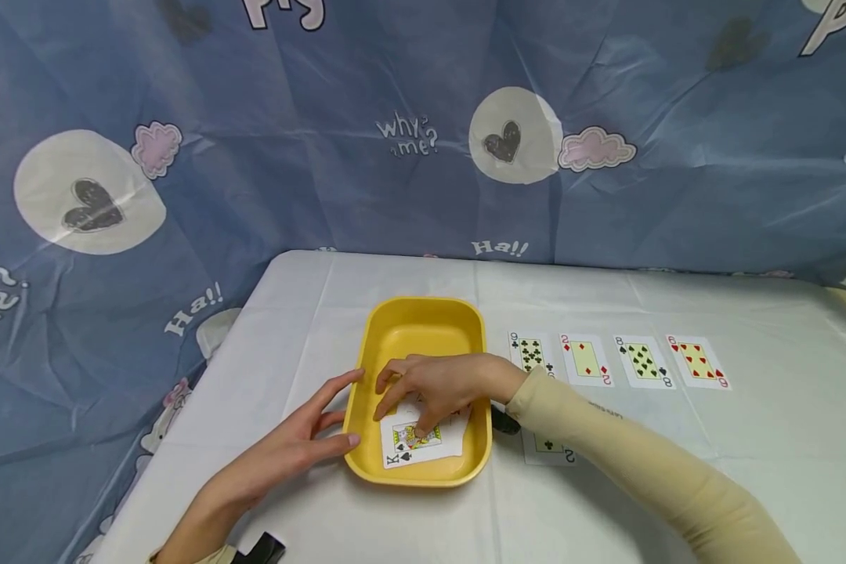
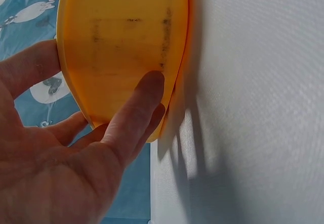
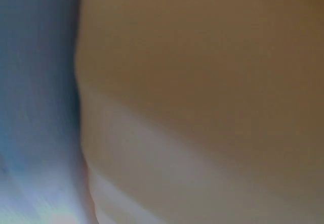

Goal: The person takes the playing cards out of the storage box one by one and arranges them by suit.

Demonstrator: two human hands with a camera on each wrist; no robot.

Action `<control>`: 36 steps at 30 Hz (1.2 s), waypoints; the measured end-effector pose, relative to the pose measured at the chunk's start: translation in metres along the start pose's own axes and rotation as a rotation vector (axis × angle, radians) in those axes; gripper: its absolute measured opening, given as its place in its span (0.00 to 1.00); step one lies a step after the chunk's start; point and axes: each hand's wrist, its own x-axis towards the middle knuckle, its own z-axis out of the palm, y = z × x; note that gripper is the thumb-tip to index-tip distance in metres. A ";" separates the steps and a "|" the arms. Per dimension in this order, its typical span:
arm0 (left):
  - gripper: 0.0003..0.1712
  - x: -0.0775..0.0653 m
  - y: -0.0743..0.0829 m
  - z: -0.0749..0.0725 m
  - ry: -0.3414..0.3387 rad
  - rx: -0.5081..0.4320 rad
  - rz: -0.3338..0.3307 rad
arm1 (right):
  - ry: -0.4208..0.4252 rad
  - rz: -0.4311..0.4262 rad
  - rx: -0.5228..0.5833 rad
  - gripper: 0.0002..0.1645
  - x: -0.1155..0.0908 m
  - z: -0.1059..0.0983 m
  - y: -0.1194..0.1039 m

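Observation:
A yellow tray (image 1: 423, 308) sits on the table, with a king of spades (image 1: 403, 454) face up inside it over at least one other card. My left hand (image 1: 292, 442) is at the tray's left side, its spread fingers and thumb touching the rim and outer wall. In the left wrist view, the fingers (image 2: 132, 115) lie against the yellow wall. My right hand (image 1: 433, 388) reaches in over the tray's right rim. Its thumb touches the king's face and its other fingers spread towards the left, covering part of the cards.
Right of the tray lie a nine of clubs (image 1: 530, 352), a two of diamonds (image 1: 585, 360), an eight of spades (image 1: 644, 362) and a six of hearts (image 1: 698, 362) in a row. A two of clubs (image 1: 550, 450) is partly under the right sleeve (image 1: 627, 446). Patterned blue cloth (image 1: 324, 157) hangs behind.

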 end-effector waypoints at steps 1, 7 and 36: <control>0.44 0.000 0.000 0.000 0.001 0.000 -0.001 | 0.007 0.003 -0.005 0.31 0.000 0.001 -0.001; 0.44 0.001 0.000 0.002 0.005 0.000 -0.011 | 0.093 0.058 -0.003 0.29 0.000 0.004 0.001; 0.45 0.002 0.002 0.002 0.012 0.002 -0.014 | 1.145 0.158 0.520 0.19 -0.022 0.000 0.004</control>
